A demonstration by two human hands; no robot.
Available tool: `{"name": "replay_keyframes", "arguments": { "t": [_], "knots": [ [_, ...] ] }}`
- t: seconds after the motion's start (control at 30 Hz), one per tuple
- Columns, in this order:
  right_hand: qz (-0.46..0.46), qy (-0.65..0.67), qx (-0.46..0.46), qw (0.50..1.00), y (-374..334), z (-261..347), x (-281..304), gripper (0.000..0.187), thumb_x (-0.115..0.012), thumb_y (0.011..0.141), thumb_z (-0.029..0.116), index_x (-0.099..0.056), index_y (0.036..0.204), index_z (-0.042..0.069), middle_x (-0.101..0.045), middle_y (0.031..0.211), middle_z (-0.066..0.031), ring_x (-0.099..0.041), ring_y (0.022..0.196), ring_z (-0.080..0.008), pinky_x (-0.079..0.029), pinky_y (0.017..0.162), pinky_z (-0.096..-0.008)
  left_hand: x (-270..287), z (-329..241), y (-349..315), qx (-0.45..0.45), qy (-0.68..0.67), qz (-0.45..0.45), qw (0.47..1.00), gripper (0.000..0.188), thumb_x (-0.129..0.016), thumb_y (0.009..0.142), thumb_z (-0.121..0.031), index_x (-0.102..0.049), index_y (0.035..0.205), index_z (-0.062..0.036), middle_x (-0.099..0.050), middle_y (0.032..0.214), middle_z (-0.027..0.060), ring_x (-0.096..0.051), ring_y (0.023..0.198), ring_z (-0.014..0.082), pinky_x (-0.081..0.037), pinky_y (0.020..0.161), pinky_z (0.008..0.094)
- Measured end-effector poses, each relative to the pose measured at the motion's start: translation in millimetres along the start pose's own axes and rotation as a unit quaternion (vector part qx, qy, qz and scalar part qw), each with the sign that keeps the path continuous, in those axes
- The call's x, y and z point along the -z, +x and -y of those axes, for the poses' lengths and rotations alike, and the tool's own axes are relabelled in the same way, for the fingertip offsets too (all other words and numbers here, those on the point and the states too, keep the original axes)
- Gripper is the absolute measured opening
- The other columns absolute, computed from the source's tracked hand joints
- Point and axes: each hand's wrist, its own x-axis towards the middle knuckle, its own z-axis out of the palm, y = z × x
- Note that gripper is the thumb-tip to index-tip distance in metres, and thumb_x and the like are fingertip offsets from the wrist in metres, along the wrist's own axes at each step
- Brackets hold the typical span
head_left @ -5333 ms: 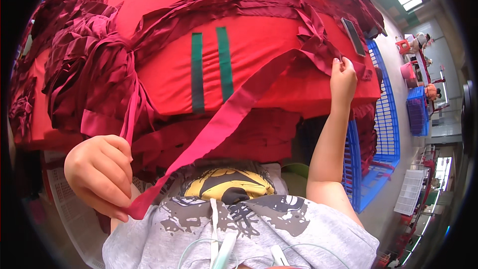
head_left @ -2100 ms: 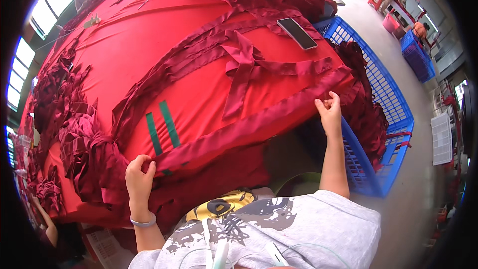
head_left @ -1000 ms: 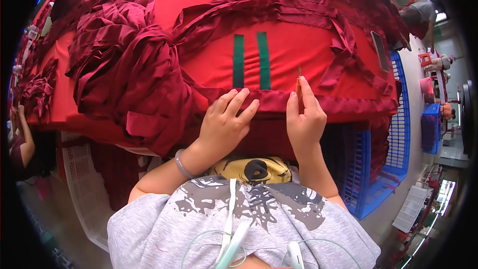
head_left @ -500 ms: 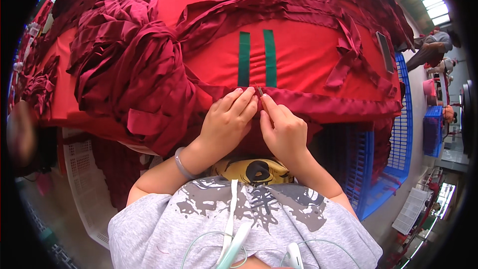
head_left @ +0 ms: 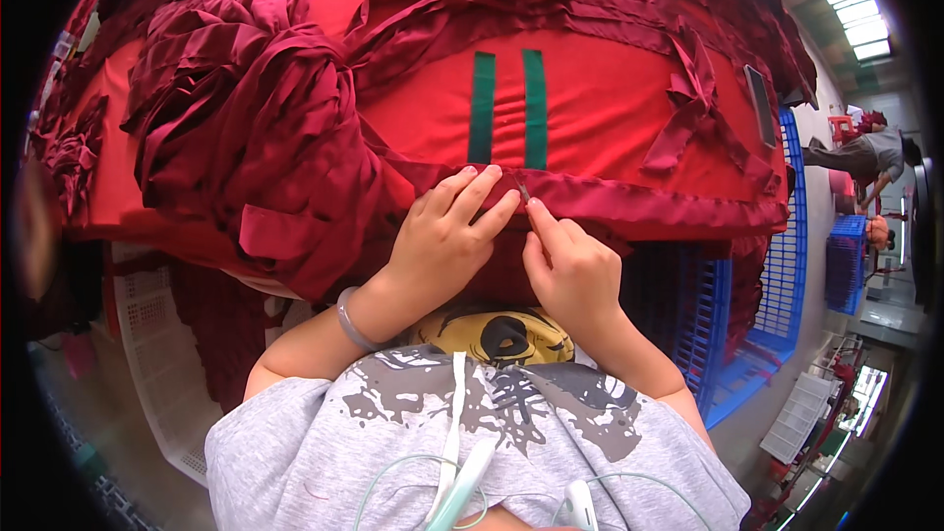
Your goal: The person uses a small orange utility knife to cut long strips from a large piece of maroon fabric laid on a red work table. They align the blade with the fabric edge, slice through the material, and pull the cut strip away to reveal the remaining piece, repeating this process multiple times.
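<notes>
A long dark red fabric strip (head_left: 629, 195) runs along the near edge of the red-covered table. My left hand (head_left: 447, 226) rests on the strip with its fingers apart, their tips pressing the cloth. Just to its right, my right hand (head_left: 575, 261) is closed, thumb against forefinger, on a small thin metal tool (head_left: 523, 187). The tool's tip points away from me and touches the strip; its exact kind is too small to make out. Two green tape strips (head_left: 482, 108) lie side by side beyond my fingers.
A large heap of dark red fabric (head_left: 265, 128) fills the table's left. More strips curve across the far side, and a dark phone-like slab (head_left: 759, 103) lies at the right edge. Below stand a white crate (head_left: 157, 354) and a blue crate (head_left: 787, 265). Another person (head_left: 865, 152) bends over far right.
My right hand has drawn slightly back and right with the tool. My left fingers have spread, the forefinger moving away from the others. The person at far right has moved.
</notes>
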Motion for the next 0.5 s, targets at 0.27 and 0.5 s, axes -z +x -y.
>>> {"name": "replay_keyframes", "arguments": {
  "t": [0.27,0.5],
  "knots": [
    [-0.026,0.044,0.0,0.999,9,-2,8,0.034,-0.065,0.081,0.01,-0.066,0.114,0.003,-0.056,0.065,-0.0069,-0.058,0.051,-0.022,-0.046,0.046,-0.0341,1,1,-1,0.001,0.0,0.002,1.0,0.05,-0.068,0.072,-0.011,-0.063,0.121,-0.0165,-0.052,0.134,0.0071,-0.051,0.117,0.0263,-0.044,0.097,0.0388],
    [-0.076,0.013,0.006,0.997,20,-4,-2,0.035,-0.066,0.081,0.009,-0.066,0.115,0.002,-0.055,0.064,-0.0075,-0.059,0.052,-0.0211,-0.046,0.047,-0.0338,6,-1,1,0.004,-0.013,0.012,1.0,0.049,-0.068,0.072,-0.012,-0.064,0.121,-0.0171,-0.051,0.135,0.007,-0.05,0.118,0.026,-0.045,0.096,0.0382]
  ]
}}
